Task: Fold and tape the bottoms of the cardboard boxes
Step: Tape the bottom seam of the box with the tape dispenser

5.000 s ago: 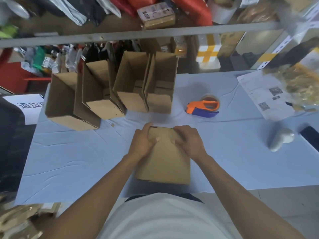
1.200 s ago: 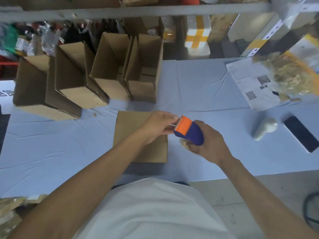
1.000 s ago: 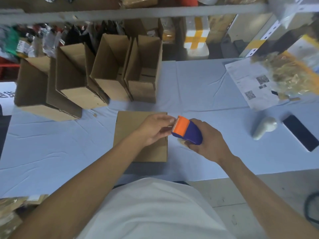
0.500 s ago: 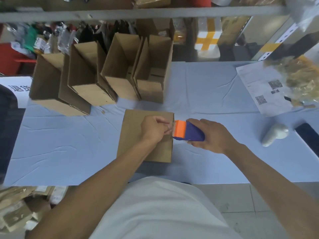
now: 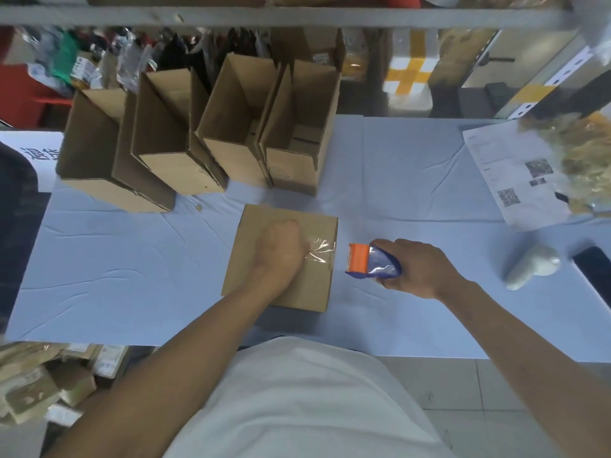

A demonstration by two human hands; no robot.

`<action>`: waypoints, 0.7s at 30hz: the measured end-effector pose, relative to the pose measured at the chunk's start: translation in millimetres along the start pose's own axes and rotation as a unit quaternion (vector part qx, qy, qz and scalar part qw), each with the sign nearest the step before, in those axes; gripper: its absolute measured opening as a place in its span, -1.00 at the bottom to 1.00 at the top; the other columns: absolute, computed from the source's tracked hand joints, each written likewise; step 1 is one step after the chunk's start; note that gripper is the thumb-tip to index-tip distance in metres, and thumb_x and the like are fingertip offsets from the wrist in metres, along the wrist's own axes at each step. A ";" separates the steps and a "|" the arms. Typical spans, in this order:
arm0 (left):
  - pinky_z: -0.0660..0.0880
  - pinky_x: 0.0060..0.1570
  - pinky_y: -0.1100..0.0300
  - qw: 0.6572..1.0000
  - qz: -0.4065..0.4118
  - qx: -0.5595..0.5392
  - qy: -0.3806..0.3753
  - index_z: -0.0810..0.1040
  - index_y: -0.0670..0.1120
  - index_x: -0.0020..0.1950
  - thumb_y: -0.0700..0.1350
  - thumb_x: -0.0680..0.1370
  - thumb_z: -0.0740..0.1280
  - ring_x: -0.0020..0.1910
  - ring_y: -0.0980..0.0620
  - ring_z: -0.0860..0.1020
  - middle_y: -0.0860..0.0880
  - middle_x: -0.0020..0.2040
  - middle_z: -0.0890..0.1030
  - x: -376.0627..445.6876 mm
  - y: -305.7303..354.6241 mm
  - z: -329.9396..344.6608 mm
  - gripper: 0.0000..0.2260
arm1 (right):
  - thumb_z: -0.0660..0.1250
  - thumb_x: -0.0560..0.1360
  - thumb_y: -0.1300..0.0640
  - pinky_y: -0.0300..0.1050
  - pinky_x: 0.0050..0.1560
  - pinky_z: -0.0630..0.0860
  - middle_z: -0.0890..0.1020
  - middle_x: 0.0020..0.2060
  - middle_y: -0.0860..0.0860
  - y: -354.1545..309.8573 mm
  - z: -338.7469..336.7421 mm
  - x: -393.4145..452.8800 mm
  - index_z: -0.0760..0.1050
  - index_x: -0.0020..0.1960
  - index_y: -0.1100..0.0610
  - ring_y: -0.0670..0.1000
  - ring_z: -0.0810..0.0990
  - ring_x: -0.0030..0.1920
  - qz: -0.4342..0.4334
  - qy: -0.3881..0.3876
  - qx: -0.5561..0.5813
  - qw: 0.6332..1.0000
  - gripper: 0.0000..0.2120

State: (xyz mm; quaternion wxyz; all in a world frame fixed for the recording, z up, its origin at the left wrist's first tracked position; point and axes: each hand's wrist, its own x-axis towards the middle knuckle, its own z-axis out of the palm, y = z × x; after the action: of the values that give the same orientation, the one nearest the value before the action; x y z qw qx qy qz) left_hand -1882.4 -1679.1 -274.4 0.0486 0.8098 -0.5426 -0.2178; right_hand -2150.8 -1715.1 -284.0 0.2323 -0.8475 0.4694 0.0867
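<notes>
A cardboard box (image 5: 314, 287) lies with its folded bottom up on the light-blue table (image 5: 132, 259), right in front of me. My left hand (image 5: 279, 251) rests on the middle of that bottom, fingers curled, pinching the end of a strip of clear tape (image 5: 320, 251). The strip runs rightward from my fingers to the box's right edge. My right hand (image 5: 418, 269) grips the orange and blue tape dispenser (image 5: 365, 263) just right of the box, a short gap from its edge.
Several open cardboard boxes (image 5: 297, 153) stand in a row at the back left. A printed sheet (image 5: 506, 180), a white handheld object (image 5: 532, 266) and a dark phone (image 5: 595, 264) lie at the right. A metal shelf rail (image 5: 297, 16) crosses overhead.
My left hand has drawn the tape end leftward across the box bottom. The dispenser in my right hand has moved right, off the box's edge.
</notes>
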 end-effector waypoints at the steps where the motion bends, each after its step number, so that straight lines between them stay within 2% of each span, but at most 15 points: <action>1: 0.37 -0.28 0.12 0.998 0.020 0.061 0.007 0.52 -0.11 -0.16 0.01 0.47 0.42 -0.21 -0.10 0.52 -0.06 -0.18 0.59 1.4 3.1 -4.1 -0.80 | 0.39 0.36 -0.22 -0.16 -0.18 0.43 0.53 -0.10 -0.17 -0.9 -0.7 1.1 0.30 0.31 -0.27 -0.03 0.56 -0.09 -0.001 -0.004 -0.002 1.000 -0.45; 3: 0.41 -0.16 0.09 0.989 0.116 0.090 -0.003 0.52 -0.09 0.06 -0.04 0.53 0.36 -0.08 -0.08 0.53 -0.07 -0.02 0.57 5.3 9.9 -5.6 -0.83 | 0.40 0.37 -0.20 -0.17 -0.18 0.39 0.54 -0.09 -0.16 -5.5 -1.5 3.8 0.31 0.32 -0.23 -0.01 0.56 -0.08 -0.008 -0.009 -0.009 1.000 -0.44; 4: 0.41 -0.10 0.11 0.985 0.164 0.039 -0.044 0.51 -0.08 0.14 -0.05 0.57 0.30 -0.04 -0.03 0.52 -0.05 0.03 0.55 6.7 10.6 -2.0 -0.81 | 0.40 0.37 -0.18 -0.17 -0.18 0.38 0.53 -0.09 -0.15 -9.2 -1.7 5.3 0.32 0.32 -0.21 0.00 0.56 -0.08 -0.011 -0.014 -0.012 1.000 -0.45; 6: 0.34 0.02 0.18 0.954 0.231 -0.054 -0.183 0.53 -0.07 0.22 -0.06 0.62 0.22 0.05 -0.02 0.48 -0.08 0.14 0.52 4.2 10.6 3.2 -0.77 | 0.40 0.38 -0.15 -0.16 -0.18 0.40 0.54 -0.10 -0.12 -14.3 -2.7 5.2 0.34 0.31 -0.20 0.01 0.55 -0.09 -0.012 -0.018 -0.006 1.000 -0.47; 7: 0.31 0.05 0.19 0.941 0.259 -0.069 -0.205 0.55 -0.07 0.25 -0.10 0.62 0.21 0.11 -0.08 0.46 -0.13 0.16 0.49 2.7 8.8 6.3 -0.75 | 0.40 0.38 -0.15 -0.14 -0.17 0.42 0.54 -0.09 -0.11 -12.8 -2.6 2.4 0.33 0.32 -0.20 0.02 0.56 -0.08 -0.008 -0.019 0.001 1.000 -0.46; 8: 0.28 0.01 0.20 0.940 0.273 -0.080 -0.186 0.57 -0.09 0.26 -0.18 0.60 0.19 0.07 -0.13 0.45 -0.17 0.09 0.48 1.5 6.0 13.4 -0.72 | 0.40 0.38 -0.15 -0.12 -0.14 0.46 0.54 -0.08 -0.11 -8.1 -2.4 -2.3 0.31 0.34 -0.21 0.02 0.56 -0.07 0.001 -0.020 0.010 1.000 -0.44; 10: 0.16 -0.19 0.18 0.941 0.272 -0.125 -0.159 0.61 -0.13 0.22 -0.29 0.47 0.12 -0.12 -0.09 0.38 -0.10 -0.15 0.39 2.3 1.6 24.8 -0.59 | 0.41 0.39 -0.16 -0.07 -0.07 0.52 0.54 -0.04 -0.10 8.6 -3.5 -14.0 0.27 0.39 -0.21 0.03 0.56 -0.04 0.027 -0.025 0.018 0.999 -0.38; 12: 0.07 -0.24 0.15 0.943 0.230 -0.166 -0.172 0.61 -0.15 0.20 -0.30 0.40 0.07 -0.16 -0.04 0.32 -0.08 -0.18 0.34 -0.6 2.8 23.8 -0.53 | 0.39 0.39 -0.19 -0.07 -0.07 0.52 0.53 -0.03 -0.11 18.6 -4.8 -21.7 0.25 0.41 -0.23 0.03 0.57 -0.02 0.043 -0.037 -0.014 0.998 -0.36; 13: 0.09 -0.22 0.16 0.943 0.203 -0.187 -0.186 0.61 -0.12 0.18 -0.26 0.42 0.09 -0.14 -0.03 0.31 -0.07 -0.15 0.35 -2.6 4.1 23.6 -0.57 | 0.38 0.39 -0.20 -0.10 -0.10 0.50 0.52 -0.04 -0.11 17.6 -6.6 -20.4 0.24 0.42 -0.23 0.03 0.58 -0.03 0.043 -0.040 -0.032 0.998 -0.36; 15: 0.21 -0.13 0.16 0.942 0.119 -0.247 -0.193 0.54 -0.01 -0.01 -0.01 0.50 0.22 -0.15 0.02 0.32 0.01 -0.11 0.36 -4.3 6.9 22.6 -0.83 | 0.37 0.39 -0.21 -0.14 -0.16 0.45 0.51 -0.07 -0.10 6.7 -9.5 -9.4 0.25 0.40 -0.22 0.04 0.58 -0.04 0.036 -0.048 -0.054 0.997 -0.37; 16: 0.27 -0.15 0.12 0.937 0.072 -0.281 -0.193 0.45 0.01 -0.13 0.11 0.49 0.31 -0.21 0.05 0.31 0.05 -0.16 0.35 -4.3 7.4 22.0 -0.81 | 0.37 0.39 -0.20 -0.14 -0.19 0.42 0.50 -0.09 -0.09 -1.8 -7.8 -2.4 0.26 0.39 -0.21 0.05 0.57 -0.06 0.030 -0.057 -0.064 0.996 -0.39; 17: 0.30 -0.19 0.10 0.929 0.037 -0.312 -0.195 0.35 0.01 -0.20 0.16 0.45 0.39 -0.26 0.06 0.30 0.06 -0.21 0.33 -3.2 6.9 24.6 -0.70 | 0.37 0.39 -0.17 -0.15 -0.21 0.40 0.51 -0.10 -0.07 -11.4 -3.3 4.4 0.29 0.36 -0.19 0.07 0.56 -0.08 0.033 -0.066 -0.071 0.995 -0.43; 19: 0.32 -0.21 0.08 0.921 0.024 -0.338 -0.194 0.30 -0.01 -0.24 0.10 0.41 0.46 -0.30 0.05 0.30 0.04 -0.24 0.34 -2.4 10.3 26.6 -0.64 | 0.36 0.38 -0.09 -0.15 -0.23 0.37 0.53 -0.13 -0.05 -32.4 2.4 15.6 0.39 0.25 -0.13 0.08 0.54 -0.15 0.067 -0.093 -0.089 0.989 -0.54; 21: 0.32 -0.22 0.09 0.926 0.030 -0.322 -0.194 0.32 -0.03 -0.25 0.03 0.42 0.47 -0.28 0.04 0.31 0.03 -0.23 0.37 -3.6 10.9 24.4 -0.67 | 0.36 0.37 -0.03 -0.15 -0.20 0.37 0.58 -0.10 -0.01 -45.2 5.0 21.9 0.47 0.15 -0.05 0.11 0.58 -0.12 0.084 -0.132 -0.158 0.975 -0.64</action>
State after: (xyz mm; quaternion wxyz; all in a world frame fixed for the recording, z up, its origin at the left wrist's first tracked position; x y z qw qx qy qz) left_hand -1902.7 -1676.4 -291.9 0.2074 0.6755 -0.4665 -0.5320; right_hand -2100.7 -1708.9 -282.2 0.1473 -0.8121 0.4844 0.2900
